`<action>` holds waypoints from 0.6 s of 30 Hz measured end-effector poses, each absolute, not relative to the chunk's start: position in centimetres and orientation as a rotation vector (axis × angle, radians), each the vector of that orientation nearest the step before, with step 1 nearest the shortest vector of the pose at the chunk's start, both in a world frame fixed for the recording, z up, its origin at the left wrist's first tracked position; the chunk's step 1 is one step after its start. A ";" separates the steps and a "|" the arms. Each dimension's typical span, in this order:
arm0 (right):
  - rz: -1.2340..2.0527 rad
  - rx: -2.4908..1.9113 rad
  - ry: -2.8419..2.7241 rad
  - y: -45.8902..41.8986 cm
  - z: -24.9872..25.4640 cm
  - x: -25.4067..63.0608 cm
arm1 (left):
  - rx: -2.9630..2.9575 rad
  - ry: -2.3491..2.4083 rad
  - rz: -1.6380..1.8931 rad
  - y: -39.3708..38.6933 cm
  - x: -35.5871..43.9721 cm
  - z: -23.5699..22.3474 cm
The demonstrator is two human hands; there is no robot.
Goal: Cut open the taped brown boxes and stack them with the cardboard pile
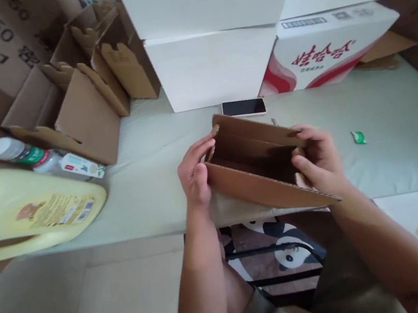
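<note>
An open-topped brown cardboard box (260, 183) is tilted over the front edge of the bed-like surface, its inside facing up toward me. My left hand (195, 171) grips the box's left end, thumb outside and fingers on the end flap. At the right end my right hand (319, 156) is closed on the cardboard, thumb pressing a folded flap inward and fingers over the far wall. The bottom of the box lies in shadow. Behind it a phone (243, 108) lies flat with its dark screen up.
Several similar cardboard boxes (89, 117) stand at the left. Nearer are a clear bottle (31, 154) and a large yellow jug (32, 209), both lying down. White cartons (215, 66) are stacked at the back. A small green wrapper (358, 137) lies on the pale cloth (396, 149) at right.
</note>
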State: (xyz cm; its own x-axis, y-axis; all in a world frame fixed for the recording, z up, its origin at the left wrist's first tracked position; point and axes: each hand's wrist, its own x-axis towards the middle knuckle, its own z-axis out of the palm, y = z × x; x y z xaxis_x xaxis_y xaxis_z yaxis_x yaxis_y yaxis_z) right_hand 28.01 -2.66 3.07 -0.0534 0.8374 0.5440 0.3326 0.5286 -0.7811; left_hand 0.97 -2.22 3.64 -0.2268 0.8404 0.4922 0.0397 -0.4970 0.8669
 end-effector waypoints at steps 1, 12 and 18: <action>0.654 -0.991 -1.561 -2.8 2.7 27.9 | 1.470 1.117 1.748 -2.0 1.1 3.6; 0.939 -0.989 -1.306 -3.5 2.2 27.9 | 1.404 1.270 1.782 0.9 2.0 2.0; 0.927 -0.930 -1.511 -4.4 1.7 29.3 | 1.560 1.287 1.637 1.3 1.7 2.3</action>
